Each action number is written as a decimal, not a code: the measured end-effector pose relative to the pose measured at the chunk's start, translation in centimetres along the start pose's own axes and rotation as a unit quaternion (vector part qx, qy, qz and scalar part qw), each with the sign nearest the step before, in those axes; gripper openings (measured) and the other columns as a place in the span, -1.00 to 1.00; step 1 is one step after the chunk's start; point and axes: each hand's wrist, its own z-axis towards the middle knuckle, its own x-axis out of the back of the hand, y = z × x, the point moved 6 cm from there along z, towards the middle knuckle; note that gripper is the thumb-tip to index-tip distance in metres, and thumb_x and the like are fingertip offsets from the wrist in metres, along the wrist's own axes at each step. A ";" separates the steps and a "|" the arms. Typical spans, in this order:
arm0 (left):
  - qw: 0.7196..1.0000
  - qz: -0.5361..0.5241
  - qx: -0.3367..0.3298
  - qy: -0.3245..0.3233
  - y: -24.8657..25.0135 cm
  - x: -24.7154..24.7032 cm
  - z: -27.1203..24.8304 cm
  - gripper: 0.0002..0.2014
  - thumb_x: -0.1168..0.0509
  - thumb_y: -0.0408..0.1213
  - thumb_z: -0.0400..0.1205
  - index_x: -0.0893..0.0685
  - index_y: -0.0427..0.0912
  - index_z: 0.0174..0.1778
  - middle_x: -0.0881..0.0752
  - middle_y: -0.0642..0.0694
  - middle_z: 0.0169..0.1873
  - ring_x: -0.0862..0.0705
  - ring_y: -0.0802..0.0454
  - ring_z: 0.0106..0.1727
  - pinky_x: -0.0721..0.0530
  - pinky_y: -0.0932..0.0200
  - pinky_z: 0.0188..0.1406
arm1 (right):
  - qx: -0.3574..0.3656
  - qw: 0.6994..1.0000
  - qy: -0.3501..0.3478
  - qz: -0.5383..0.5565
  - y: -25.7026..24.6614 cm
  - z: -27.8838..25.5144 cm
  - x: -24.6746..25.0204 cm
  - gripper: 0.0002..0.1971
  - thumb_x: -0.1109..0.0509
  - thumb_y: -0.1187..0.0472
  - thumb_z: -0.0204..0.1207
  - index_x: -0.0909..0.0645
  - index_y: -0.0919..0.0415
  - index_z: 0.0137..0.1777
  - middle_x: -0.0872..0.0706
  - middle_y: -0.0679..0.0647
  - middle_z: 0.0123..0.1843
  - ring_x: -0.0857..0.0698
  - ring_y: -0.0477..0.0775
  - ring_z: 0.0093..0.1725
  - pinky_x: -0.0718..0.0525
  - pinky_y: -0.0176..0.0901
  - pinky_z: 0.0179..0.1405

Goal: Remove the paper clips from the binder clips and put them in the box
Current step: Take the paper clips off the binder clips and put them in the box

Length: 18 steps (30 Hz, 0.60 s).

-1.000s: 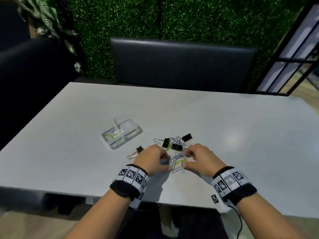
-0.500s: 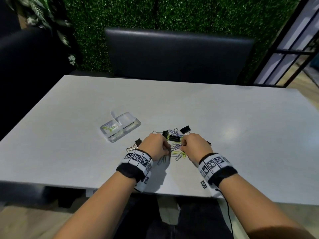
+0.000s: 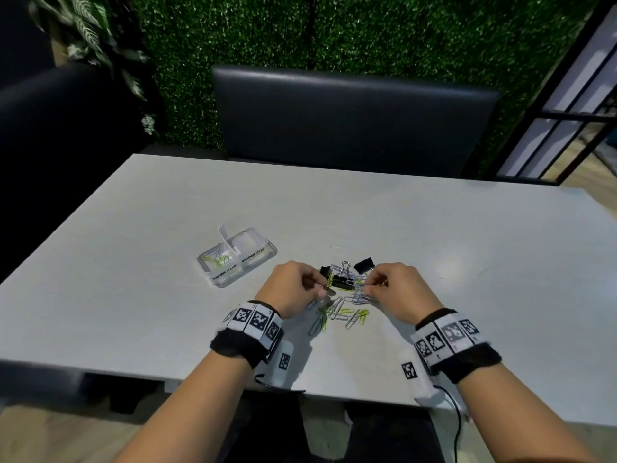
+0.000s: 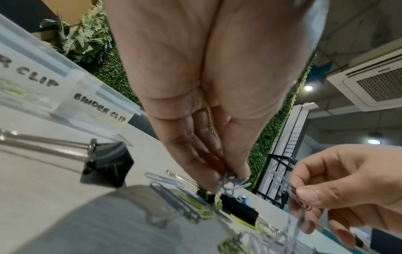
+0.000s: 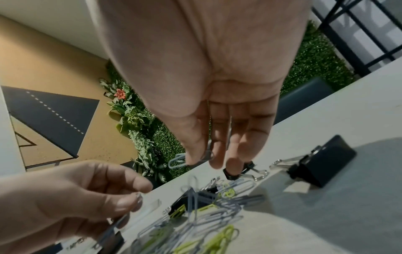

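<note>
Near the table's front middle lies a pile of grey and yellow paper clips (image 3: 344, 312) (image 5: 206, 220) mixed with black binder clips (image 3: 344, 284). My left hand (image 3: 317, 290) (image 4: 228, 182) pinches the wire handles of a black binder clip (image 5: 113, 240) just above the pile. To its right, my right hand (image 3: 369, 289) (image 5: 195, 159) pinches a grey paper clip (image 5: 177, 161) (image 4: 282, 182) between thumb and fingertips. The clear plastic box (image 3: 240, 270) (image 4: 97, 110), labelled for paper clips and binder clips, stands left of the pile. A few yellow clips lie in its left compartment.
Loose binder clips lie around the pile: one at its far right (image 3: 364, 265) (image 5: 322, 165), one beside the box (image 4: 106, 168). The white table (image 3: 434, 245) is bare to the right and behind. A dark chair (image 3: 350, 121) stands at the far edge.
My hands were pressed close together over the pile. They have drawn apart, the right one sideways with the grey paper clip.
</note>
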 end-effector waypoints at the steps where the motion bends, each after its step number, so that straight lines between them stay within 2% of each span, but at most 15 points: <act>1: 1.000 -0.007 -0.002 0.001 0.0 0.2 0.1 -0.87 -0.58 -0.22 0.52 -0.86 0.04 -0.05 -0.83 0.06 -0.25 -0.79 0.16 -0.19 -0.80 0.19 -0.10 | 0.005 1.000 -0.001 0.011 -0.1 0.1 0.1 -0.95 -0.52 0.22 0.52 -0.75 0.10 -0.17 -0.77 -0.05 -0.20 -0.69 -0.15 -0.22 -0.51 -0.41 -0.34; 3: 1.000 -0.026 -0.008 0.005 -0.1 0.6 0.1 -0.87 -0.58 -0.24 0.53 -0.84 0.08 -0.08 -0.83 0.07 -0.27 -0.78 0.16 -0.23 -0.81 0.16 -0.11 | 0.005 0.999 -0.001 0.039 -0.3 0.2 0.3 -0.94 -0.54 0.20 0.52 -0.75 0.09 -0.17 -0.78 -0.01 -0.20 -0.71 -0.07 -0.21 -0.54 -0.39 -0.32; 6: 0.998 -0.050 -0.012 0.022 -0.2 1.6 0.0 -0.84 -0.56 -0.29 0.54 -0.82 0.10 -0.12 -0.83 0.07 -0.31 -0.75 0.19 -0.30 -0.81 0.14 -0.10 | -0.014 0.992 -0.008 0.122 -0.7 0.4 0.0 -0.94 -0.56 0.23 0.51 -0.74 0.13 -0.17 -0.81 0.12 -0.25 -0.75 0.04 -0.32 -0.70 -0.27 -0.35; 8: 0.997 -0.065 -0.013 0.038 -0.2 2.6 -0.3 -0.86 -0.55 -0.29 0.55 -0.82 0.08 -0.12 -0.83 0.05 -0.31 -0.73 0.20 -0.33 -0.80 0.17 -0.17 | -0.019 0.984 -0.010 0.176 -1.4 0.5 -0.2 -0.95 -0.57 0.26 0.50 -0.75 0.18 -0.16 -0.82 0.23 -0.26 -0.79 0.16 -0.34 -0.82 -0.06 -0.31; 10: 0.994 -0.085 -0.006 0.064 -0.4 4.4 -0.8 -0.87 -0.56 -0.28 0.54 -0.81 0.08 -0.14 -0.83 0.04 -0.31 -0.73 0.20 -0.34 -0.78 0.23 -0.20 | -0.013 0.975 -0.018 0.221 -2.9 1.1 -0.8 -0.95 -0.57 0.28 0.49 -0.76 0.21 -0.15 -0.83 0.31 -0.24 -0.81 0.21 -0.33 -0.82 0.14 -0.23; 12: 0.990 -0.094 0.011 0.104 -1.5 7.0 -1.3 -0.89 -0.58 -0.26 0.53 -0.81 0.06 -0.16 -0.84 0.04 -0.30 -0.76 0.18 -0.32 -0.76 0.29 -0.17 | 0.011 0.975 -0.027 0.220 -5.5 2.2 -1.7 -0.95 -0.58 0.24 0.49 -0.77 0.18 -0.16 -0.84 0.23 -0.25 -0.80 0.05 -0.34 -0.80 0.09 -0.20; 14: 0.981 -0.098 0.043 0.160 -3.6 10.2 -1.6 -0.89 -0.59 -0.26 0.51 -0.82 0.05 -0.21 -0.85 0.03 -0.31 -0.79 0.11 -0.29 -0.78 0.21 -0.14 | 0.042 0.975 -0.042 0.215 -9.0 3.5 -3.1 -0.94 -0.58 0.21 0.49 -0.78 0.18 -0.15 -0.84 0.13 -0.26 -0.78 -0.06 -0.32 -0.79 -0.06 -0.22; 16: 0.968 -0.087 0.085 0.219 -6.2 13.6 -1.8 -0.91 -0.59 -0.27 0.50 -0.84 0.01 -0.20 -0.85 -0.01 -0.31 -0.82 0.05 -0.28 -0.80 0.11 -0.08 | 0.066 0.974 -0.066 0.207 -12.8 5.0 -5.1 -0.93 -0.58 0.22 0.49 -0.78 0.21 -0.12 -0.81 0.07 -0.27 -0.77 -0.05 -0.28 -0.73 -0.17 -0.28; 18: 0.956 -0.059 0.119 0.263 -8.1 16.3 -1.8 -0.92 -0.59 -0.26 0.49 -0.86 -0.03 -0.15 -0.85 -0.03 -0.31 -0.83 0.02 -0.24 -0.80 0.09 -0.02 | 0.084 0.975 -0.079 0.191 -16.2 6.5 -7.2 -0.93 -0.58 0.23 0.47 -0.78 0.21 -0.16 -0.78 0.00 -0.30 -0.75 -0.02 -0.23 -0.69 -0.18 -0.22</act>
